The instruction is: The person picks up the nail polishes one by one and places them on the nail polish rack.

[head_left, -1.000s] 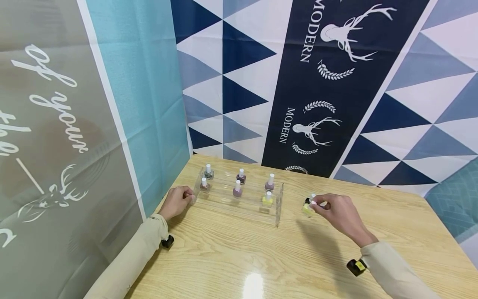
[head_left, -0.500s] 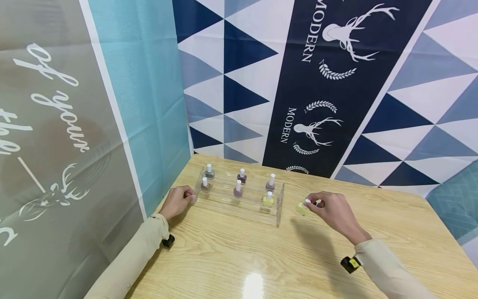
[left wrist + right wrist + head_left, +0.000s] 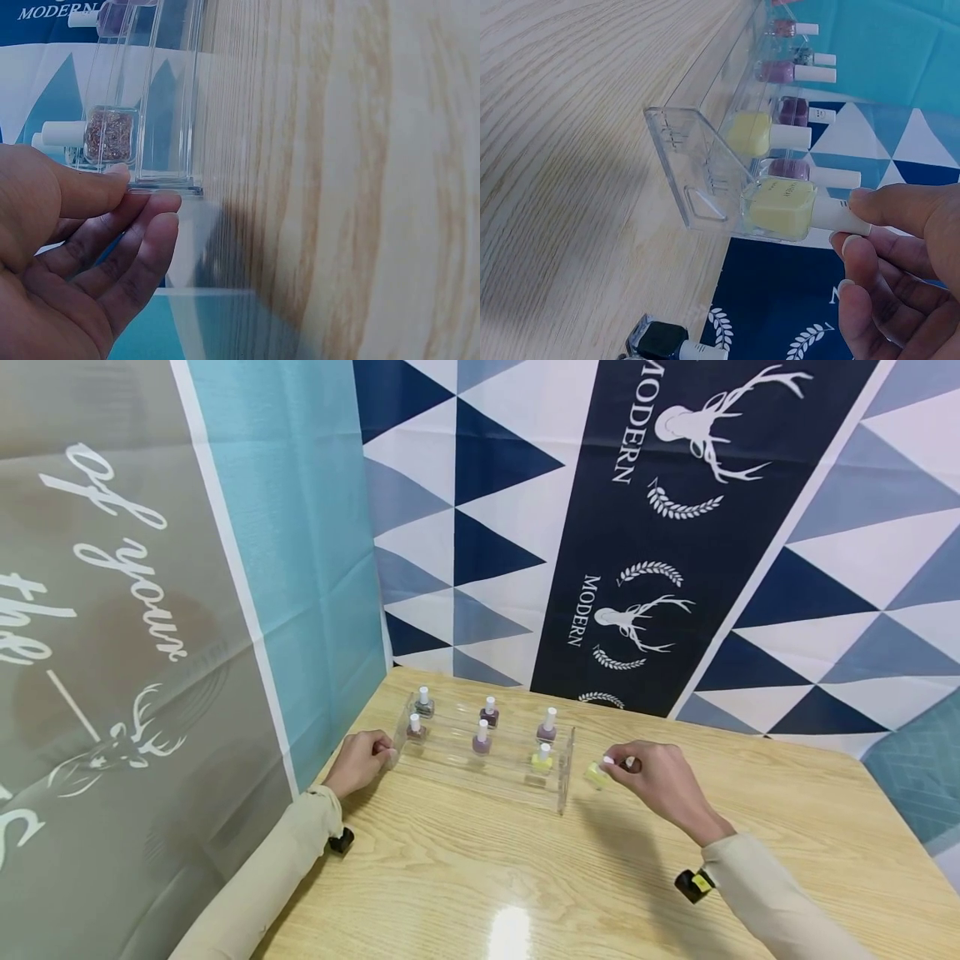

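Observation:
A clear acrylic stepped rack point(image 3: 567, 768) stands on the wooden table with nail polish bottles in two rows. My left hand point(image 3: 362, 763) pinches its left end panel between thumb and fingers, close to a glittery brown bottle point(image 3: 111, 136). By its white cap, my right hand point(image 3: 900, 251) holds a pale yellow nail polish bottle point(image 3: 781, 208), tilted and off the table just right of the rack. Another yellow bottle point(image 3: 542, 760) sits at the right end of the front row. Mauve bottles point(image 3: 482, 739), a dark purple one point(image 3: 490, 714) and a grey glittery one point(image 3: 424, 703) fill other spots.
A dark nail polish bottle point(image 3: 660, 337) rests on the table to the right of the rack, mostly hidden behind my right hand in the head view. Patterned cloth point(image 3: 495, 527) hangs behind the table, and a grey and teal cloth point(image 3: 300, 568) on the left.
My right hand has lifted the yellow bottle from beside the dark one and carried it left towards the rack. The left hand keeps its hold on the rack's end.

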{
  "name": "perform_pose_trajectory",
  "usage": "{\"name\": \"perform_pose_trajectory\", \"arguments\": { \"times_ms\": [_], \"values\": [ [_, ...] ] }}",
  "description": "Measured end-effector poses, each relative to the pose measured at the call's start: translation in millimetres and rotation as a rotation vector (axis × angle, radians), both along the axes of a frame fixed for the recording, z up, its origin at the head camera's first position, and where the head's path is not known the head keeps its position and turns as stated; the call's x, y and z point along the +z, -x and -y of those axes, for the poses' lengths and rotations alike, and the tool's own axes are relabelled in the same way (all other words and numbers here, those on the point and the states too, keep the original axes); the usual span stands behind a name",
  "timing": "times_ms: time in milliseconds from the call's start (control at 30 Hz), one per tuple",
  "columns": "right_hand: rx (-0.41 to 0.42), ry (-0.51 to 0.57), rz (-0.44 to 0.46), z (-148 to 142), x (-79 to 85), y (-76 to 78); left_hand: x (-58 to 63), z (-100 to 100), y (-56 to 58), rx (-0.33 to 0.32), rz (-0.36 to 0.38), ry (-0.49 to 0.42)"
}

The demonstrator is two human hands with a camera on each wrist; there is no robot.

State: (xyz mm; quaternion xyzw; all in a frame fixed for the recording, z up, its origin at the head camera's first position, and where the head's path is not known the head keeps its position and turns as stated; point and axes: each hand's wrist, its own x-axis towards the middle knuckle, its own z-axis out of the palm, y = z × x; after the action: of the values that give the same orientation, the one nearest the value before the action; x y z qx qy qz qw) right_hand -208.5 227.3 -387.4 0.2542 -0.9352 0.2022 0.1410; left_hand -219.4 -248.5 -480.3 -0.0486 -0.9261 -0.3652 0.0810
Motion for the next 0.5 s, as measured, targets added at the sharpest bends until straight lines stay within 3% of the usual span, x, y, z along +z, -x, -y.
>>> {"name": "perform_pose_trajectory", "arguments": {
  "times_ms": [500],
  "values": [
    [0.018, 0.017, 0.017, 16, -0.8, 3.8, -0.4, 0, 1.4, 0.009, 0.02, 0.0]
  ]
}}
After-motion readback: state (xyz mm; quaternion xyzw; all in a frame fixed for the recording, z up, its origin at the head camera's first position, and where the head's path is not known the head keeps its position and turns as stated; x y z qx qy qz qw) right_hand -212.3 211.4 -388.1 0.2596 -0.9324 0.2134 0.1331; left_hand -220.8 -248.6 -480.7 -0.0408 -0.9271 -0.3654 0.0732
